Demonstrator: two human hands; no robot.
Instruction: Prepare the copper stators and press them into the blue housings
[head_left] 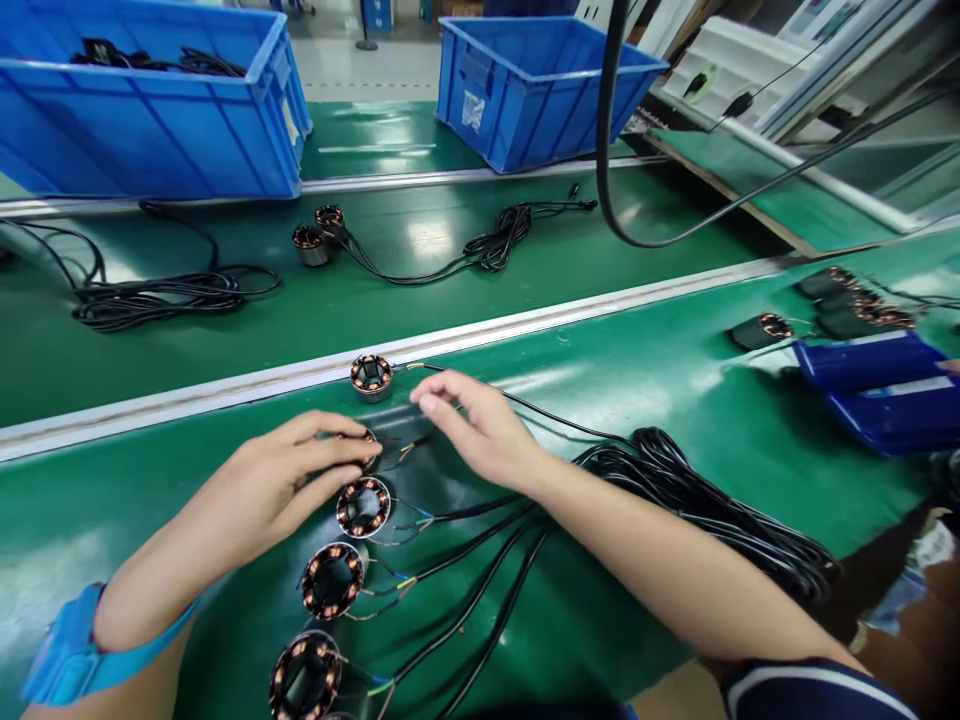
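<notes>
Left hand [281, 480]: partly closed, thumb and fingers about a wound ring [370, 452]. Right hand [480, 425]: loosely curled, fingertips close together (any hold cannot be told). The ring's leads [409, 448] point rightward, toward the right hand; its long axis is obscured by fingers. Nearer than the left hand, similar rings [332, 582] form a row, the nearest cut off. The right forearm [645, 545] crosses the black cables [697, 500], partly hiding them; beyond both hands, blue bins [150, 120].
</notes>
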